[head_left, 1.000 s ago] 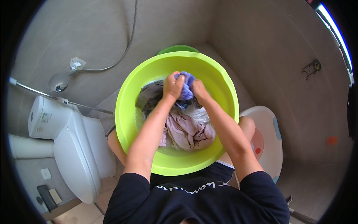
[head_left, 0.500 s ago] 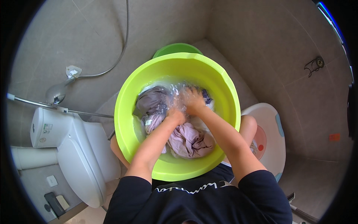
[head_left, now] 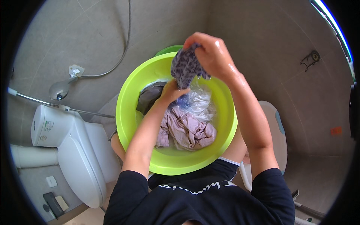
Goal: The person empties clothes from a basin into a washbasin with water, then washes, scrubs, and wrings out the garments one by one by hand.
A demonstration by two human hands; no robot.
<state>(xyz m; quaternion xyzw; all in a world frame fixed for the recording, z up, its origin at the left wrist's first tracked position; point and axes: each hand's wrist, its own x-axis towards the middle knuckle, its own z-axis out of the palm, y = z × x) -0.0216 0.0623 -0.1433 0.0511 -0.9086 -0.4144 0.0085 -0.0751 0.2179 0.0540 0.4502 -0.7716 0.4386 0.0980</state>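
While the wide lime-green basin (head_left: 180,168) sits between the person's knees (head_left: 116,149), a patterned purple cloth (head_left: 183,67) hangs over its far side.
In the basin: pale pink garment (head_left: 189,129), biggest heap, near side; white cloth (head_left: 200,106), wet, right of centre; dark grey cloth (head_left: 150,96) at left. Patterned cloth: upper end clamped in the raised right hand (head_left: 214,55); lower part meets the left hand (head_left: 172,93), low over the heap. Left fingers partly hidden, cannot tell whether they grip. Hands apart, right one higher.
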